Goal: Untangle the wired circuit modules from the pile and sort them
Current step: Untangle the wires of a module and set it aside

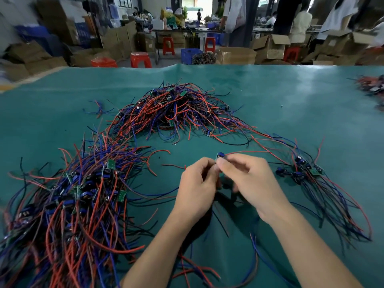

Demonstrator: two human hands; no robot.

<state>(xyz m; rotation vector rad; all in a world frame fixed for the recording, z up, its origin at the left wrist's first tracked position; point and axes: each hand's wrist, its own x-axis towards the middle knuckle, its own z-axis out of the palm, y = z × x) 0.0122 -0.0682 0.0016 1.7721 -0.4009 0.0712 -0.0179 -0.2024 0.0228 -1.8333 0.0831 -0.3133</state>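
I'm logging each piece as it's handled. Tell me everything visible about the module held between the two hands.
The module is small, dark blue and mostly hidden by fingers. The left hand and right hand pinch it together, raised above the green table mat. A red wire runs from it toward the right; other leads hang below the hands.

The hands (220, 179) hide most of the small module (220, 157) they hold, and the right-hand wire heap (372, 86) is blurry and cut off.
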